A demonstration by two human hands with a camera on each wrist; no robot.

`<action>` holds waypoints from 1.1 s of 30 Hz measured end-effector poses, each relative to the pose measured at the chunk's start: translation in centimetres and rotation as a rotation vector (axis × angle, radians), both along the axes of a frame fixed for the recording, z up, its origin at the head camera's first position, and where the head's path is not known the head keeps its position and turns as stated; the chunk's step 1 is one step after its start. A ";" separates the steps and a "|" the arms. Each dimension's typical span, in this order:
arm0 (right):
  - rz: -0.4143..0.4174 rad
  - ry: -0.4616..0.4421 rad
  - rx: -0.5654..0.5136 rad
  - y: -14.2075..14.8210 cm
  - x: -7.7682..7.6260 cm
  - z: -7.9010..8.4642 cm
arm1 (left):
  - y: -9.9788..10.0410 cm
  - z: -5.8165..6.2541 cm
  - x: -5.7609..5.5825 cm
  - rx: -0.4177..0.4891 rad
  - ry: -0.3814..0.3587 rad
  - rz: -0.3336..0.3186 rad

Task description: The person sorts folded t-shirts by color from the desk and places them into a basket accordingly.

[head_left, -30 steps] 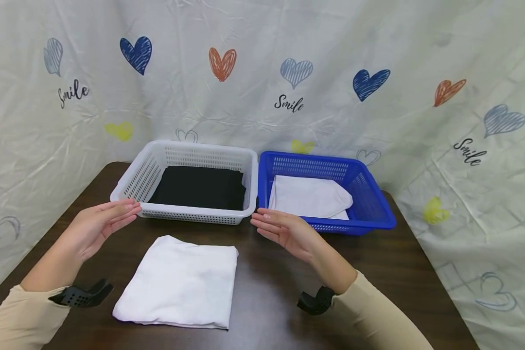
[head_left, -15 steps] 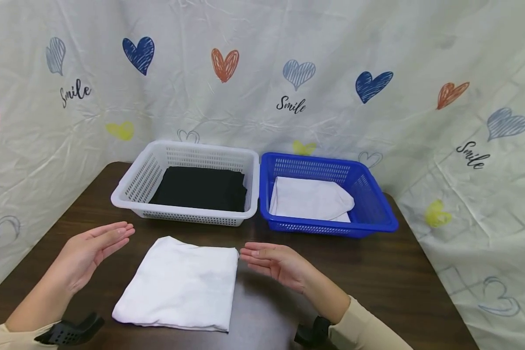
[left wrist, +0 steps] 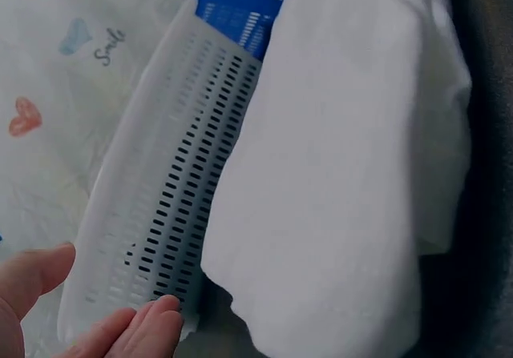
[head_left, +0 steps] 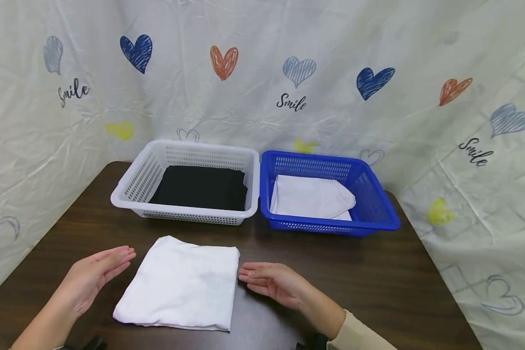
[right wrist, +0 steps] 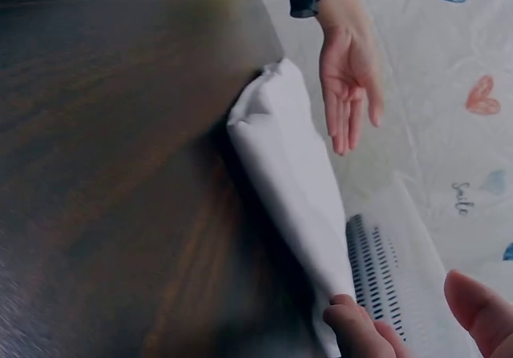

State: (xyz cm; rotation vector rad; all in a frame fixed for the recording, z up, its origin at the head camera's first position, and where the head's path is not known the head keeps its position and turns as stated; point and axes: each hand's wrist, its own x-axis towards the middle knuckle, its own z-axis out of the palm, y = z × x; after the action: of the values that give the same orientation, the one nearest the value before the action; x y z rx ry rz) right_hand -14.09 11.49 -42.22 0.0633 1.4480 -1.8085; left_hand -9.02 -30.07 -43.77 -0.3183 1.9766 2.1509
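Observation:
A folded white cloth [head_left: 181, 284] lies flat on the dark wooden table, between my two hands. My left hand [head_left: 92, 277] hovers just left of it with straight fingers, holding nothing. On the other side my right hand [head_left: 277, 287] has its fingers extended, the tips close to the cloth's right edge; whether they touch it I cannot tell. The left wrist view shows the cloth [left wrist: 321, 174] large beside the left fingertips [left wrist: 156, 326]. In the right wrist view the cloth's thick folded side [right wrist: 288, 166] runs down toward the right fingers [right wrist: 357, 326].
Behind the cloth stands a white plastic basket [head_left: 192, 212] with folded black cloth [head_left: 201, 187] inside. Against its right side is a blue basket [head_left: 315, 223] holding another folded white cloth [head_left: 310, 197]. A heart-printed curtain [head_left: 245, 107] hangs behind and at both sides of the table [head_left: 376, 282].
Both hands have come down and back toward me, from near the basket fronts to either side of the white cloth. Cloth and baskets have not moved.

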 end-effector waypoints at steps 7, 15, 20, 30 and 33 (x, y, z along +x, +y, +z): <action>-0.031 -0.027 0.016 -0.2 0.7 -1.1 | -0.1 -1.1 0.9 -0.157 -0.096 -0.004; -0.015 -0.014 0.023 -0.6 1.0 -1.5 | 0.0 -2.1 1.5 -0.115 -0.140 0.029; -0.031 -0.016 0.037 -1.1 0.8 -1.5 | 0.2 -2.3 1.4 -0.121 -0.160 0.075; -0.046 -0.048 0.027 -1.5 0.8 -1.6 | 0.9 -2.1 1.3 -0.133 -0.188 0.023; -0.037 -0.034 0.015 -1.6 0.7 -1.6 | 1.1 -2.2 1.1 -0.137 -0.192 0.017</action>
State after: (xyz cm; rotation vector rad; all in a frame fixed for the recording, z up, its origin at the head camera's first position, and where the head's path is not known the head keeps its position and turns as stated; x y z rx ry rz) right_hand -13.36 9.86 -43.78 0.1283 1.4448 -1.8180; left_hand -7.87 -29.00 -46.00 -0.5440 2.0201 1.9174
